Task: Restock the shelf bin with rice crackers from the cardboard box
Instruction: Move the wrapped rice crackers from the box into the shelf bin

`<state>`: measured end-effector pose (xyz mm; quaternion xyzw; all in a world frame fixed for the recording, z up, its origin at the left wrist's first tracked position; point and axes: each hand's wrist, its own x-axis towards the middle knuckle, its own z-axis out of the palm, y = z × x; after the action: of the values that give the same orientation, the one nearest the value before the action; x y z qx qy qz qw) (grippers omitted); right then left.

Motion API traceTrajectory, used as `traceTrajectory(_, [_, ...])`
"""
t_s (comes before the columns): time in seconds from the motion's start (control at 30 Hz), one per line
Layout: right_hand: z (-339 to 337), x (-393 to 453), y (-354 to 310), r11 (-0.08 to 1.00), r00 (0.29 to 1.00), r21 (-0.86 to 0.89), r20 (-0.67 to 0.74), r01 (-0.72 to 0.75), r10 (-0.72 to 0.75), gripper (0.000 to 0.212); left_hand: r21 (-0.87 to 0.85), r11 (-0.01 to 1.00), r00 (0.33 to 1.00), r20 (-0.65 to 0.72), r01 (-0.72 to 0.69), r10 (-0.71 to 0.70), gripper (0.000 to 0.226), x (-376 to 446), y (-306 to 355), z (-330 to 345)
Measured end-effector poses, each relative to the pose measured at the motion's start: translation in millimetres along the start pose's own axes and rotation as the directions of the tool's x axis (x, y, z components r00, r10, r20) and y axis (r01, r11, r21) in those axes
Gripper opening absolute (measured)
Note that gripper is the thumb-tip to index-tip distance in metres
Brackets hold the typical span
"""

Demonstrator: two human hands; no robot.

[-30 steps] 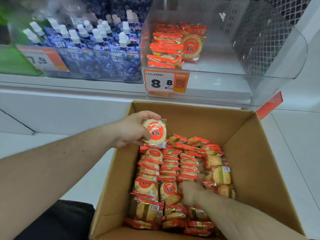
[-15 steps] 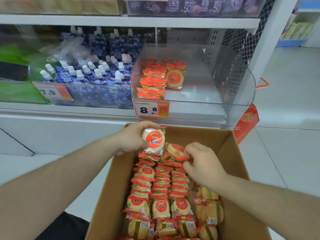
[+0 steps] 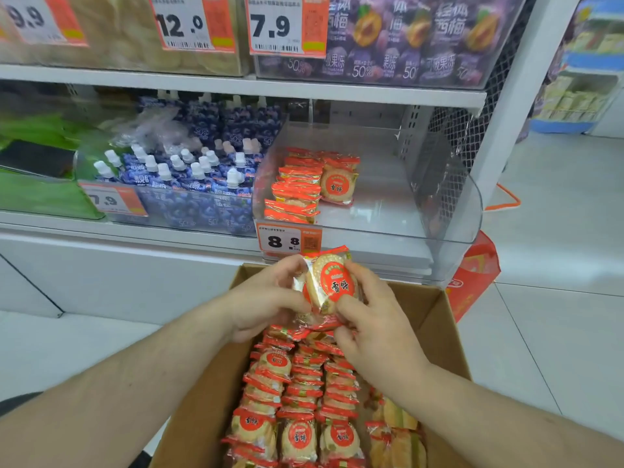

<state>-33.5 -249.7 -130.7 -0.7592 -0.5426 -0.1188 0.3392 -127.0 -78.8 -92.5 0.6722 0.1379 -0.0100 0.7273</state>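
Left hand (image 3: 266, 298) and right hand (image 3: 378, 329) both grip a clear-wrapped round rice cracker packet with a red label (image 3: 329, 285), held above the open brown cardboard box (image 3: 435, 319), just below the clear plastic shelf bin (image 3: 449, 211).

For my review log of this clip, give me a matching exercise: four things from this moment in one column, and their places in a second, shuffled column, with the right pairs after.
Things:
1. rice cracker pack
2. cardboard box
3. 8.8 price tag
4. blue pouches

Places:
A. in the bin left of the clear shelf bin
B. on the floor below the shelf, full of packs
C. held between the left hand and the right hand
D. on the front of the clear shelf bin

Pairs: 1-C, 2-B, 3-D, 4-A
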Motion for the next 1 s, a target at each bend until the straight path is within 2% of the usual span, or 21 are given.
traceTrajectory(0.1, [0,4,-7,1.000,1.000,-0.018,0.012,-0.023,0.023,0.022,-0.064,0.998,0.999,-0.023,-0.026,0.025,0.054,1,2,3])
traceTrajectory(0.2, [-5,5,-16,1.000,0.999,0.015,0.035,-0.014,0.013,0.027,-0.042,0.996,0.990,-0.121,-0.075,0.070,0.053,6,1,1])
traceTrajectory(0.23, [-7,6,-18,0.997,0.999,0.060,0.019,-0.040,0.039,0.027,-0.011,0.996,0.986,-0.140,-0.093,0.090,0.055,8,2,-1])
traceTrajectory(0.3, [-12,15,-21,0.969,0.981,0.161,-0.029,-0.186,0.193,0.029,0.032,0.992,0.983,-0.138,-0.121,0.125,0.060,9,6,-5])
traceTrajectory(0.37, [-19,26,-19,0.881,0.905,0.236,-0.016,-0.409,0.425,0.043,0.067,0.985,0.980,-0.106,-0.160,0.166,0.066,8,11,-8])
traceTrajectory(0.43, [-25,35,-15,0.717,0.775,0.308,0.144,-0.626,0.615,0.064,0.122,0.972,0.975,-0.072,-0.203,0.213,0.074,7,16,-10])
traceTrajectory(0.5, [-27,40,-14,0.596,0.721,0.415,0.292,-0.688,0.628,0.079,0.168,0.956,0.968,-0.036,-0.239,0.248,0.082,7,21,-10])
traceTrajectory(0.53, [-28,41,-13,0.562,0.720,0.459,0.340,-0.688,0.604,0.077,0.189,0.948,0.965,-0.019,-0.255,0.263,0.086,8,23,-9])
traceTrajectory(0.67, [-31,45,-12,0.413,0.710,0.594,0.447,-0.690,0.544,0.044,0.204,0.946,0.968,0.048,-0.251,0.246,0.094,13,26,-8])
traceTrajectory(0.73, [-37,49,-11,0.369,0.700,0.618,0.461,-0.694,0.544,0.037,0.292,0.923,0.968,0.071,-0.250,0.239,0.093,14,27,-9])
traceTrajectory(0.8, [-47,59,-5,0.364,0.713,0.653,0.408,-0.664,0.570,0.035,0.475,0.834,0.953,0.037,-0.282,0.301,0.088,15,31,-13])
traceTrajectory(0.87, [-62,79,6,0.456,0.734,0.642,0.258,-0.616,0.629,0.037,0.725,0.637,0.889,-0.075,-0.263,0.452,0.077,19,33,-23])
traceTrajectory(0.93, [-74,106,24,0.566,0.739,0.572,0.110,-0.594,0.664,0.036,0.893,0.428,0.801,-0.152,-0.141,0.579,0.066,22,34,-34])
traceTrajectory(1.0, [-75,136,48,0.585,0.721,0.526,0.082,-0.617,0.688,0.037,0.948,0.319,0.783,-0.192,-0.009,0.592,0.058,27,32,-42])
